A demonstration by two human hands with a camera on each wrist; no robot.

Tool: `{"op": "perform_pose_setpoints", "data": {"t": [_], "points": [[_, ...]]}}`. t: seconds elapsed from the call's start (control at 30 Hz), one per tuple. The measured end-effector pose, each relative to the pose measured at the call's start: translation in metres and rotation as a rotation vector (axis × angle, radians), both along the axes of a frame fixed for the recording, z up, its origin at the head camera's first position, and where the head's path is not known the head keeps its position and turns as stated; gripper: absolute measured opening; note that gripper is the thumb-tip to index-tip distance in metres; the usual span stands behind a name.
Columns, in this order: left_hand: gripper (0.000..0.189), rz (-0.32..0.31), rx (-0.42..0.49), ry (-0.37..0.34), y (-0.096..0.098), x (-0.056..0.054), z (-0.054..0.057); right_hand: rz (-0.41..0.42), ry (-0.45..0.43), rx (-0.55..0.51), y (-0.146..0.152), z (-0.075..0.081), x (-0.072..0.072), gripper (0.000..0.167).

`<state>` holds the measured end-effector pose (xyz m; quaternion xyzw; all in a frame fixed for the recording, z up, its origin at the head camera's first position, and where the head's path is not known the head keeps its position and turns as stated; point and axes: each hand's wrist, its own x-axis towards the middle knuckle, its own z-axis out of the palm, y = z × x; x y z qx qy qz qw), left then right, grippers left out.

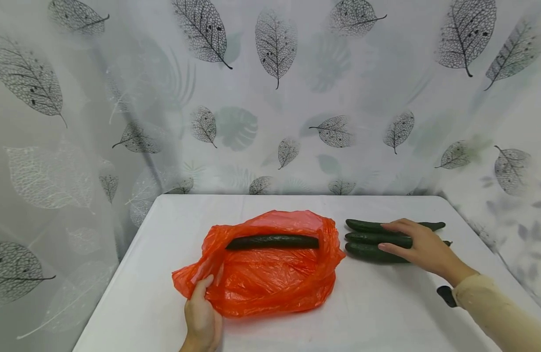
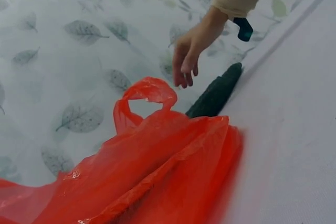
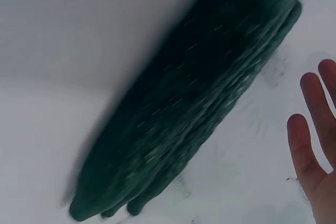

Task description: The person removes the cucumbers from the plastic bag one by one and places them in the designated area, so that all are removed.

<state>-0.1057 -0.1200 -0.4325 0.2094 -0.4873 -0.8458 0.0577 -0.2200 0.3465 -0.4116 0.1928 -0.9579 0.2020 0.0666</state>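
A red plastic bag [image 1: 270, 281] lies on the table with its mouth spread wide, and one dark green cucumber [image 1: 274, 241] is inside it. At the bag's near left corner, my left hand [image 1: 200, 315] pinches the edge between thumb and fingers. To the right of the bag, three cucumbers [image 1: 370, 238] lie side by side. My right hand [image 1: 421, 248] hovers over them, fingers extended and thumb apart. In the right wrist view, a gap shows between the fingers [image 3: 314, 98] and the cucumbers [image 3: 189, 98]. A bag handle [image 2: 152, 85] stands up in the left wrist view.
The white table [image 1: 138, 293] runs back to a curtain [image 1: 274, 122] printed with leaves. Its back corners are rounded. A small black object [image 1: 447, 296] is at my right cuff [image 1: 481, 296].
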Motion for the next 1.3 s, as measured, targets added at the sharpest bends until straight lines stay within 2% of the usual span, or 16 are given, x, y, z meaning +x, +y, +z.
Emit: {"op": "perform_pose_setpoints", "data": {"t": [0.13,0.3,0.5,0.7,0.87,1.07,1.3], "points": [[0.045,0.002,0.001,0.003,0.0,0.001,0.001,0.015,0.033,-0.054,-0.026,0.006,-0.003,0.061],[0.045,0.003,-0.011,0.001,-0.001,0.001,0.001,0.058,0.047,-0.109,-0.061,0.014,-0.005,0.075],[0.045,-0.003,-0.014,0.002,0.0,0.001,0.0,0.169,0.073,-0.097,-0.106,0.027,0.0,0.086],[0.045,-0.005,0.009,0.011,0.0,0.001,0.0,0.242,0.074,-0.052,-0.153,0.04,0.006,0.094],[0.048,-0.007,0.014,0.002,0.0,0.002,-0.001,0.27,0.031,-0.068,-0.188,0.045,0.007,0.102],[0.051,-0.025,0.025,0.0,-0.001,0.001,-0.003,0.302,-0.043,-0.176,-0.218,0.052,0.008,0.116],[0.053,-0.045,0.058,0.019,-0.002,0.001,-0.003,0.308,-0.182,-0.375,-0.236,0.051,0.006,0.108]]}}
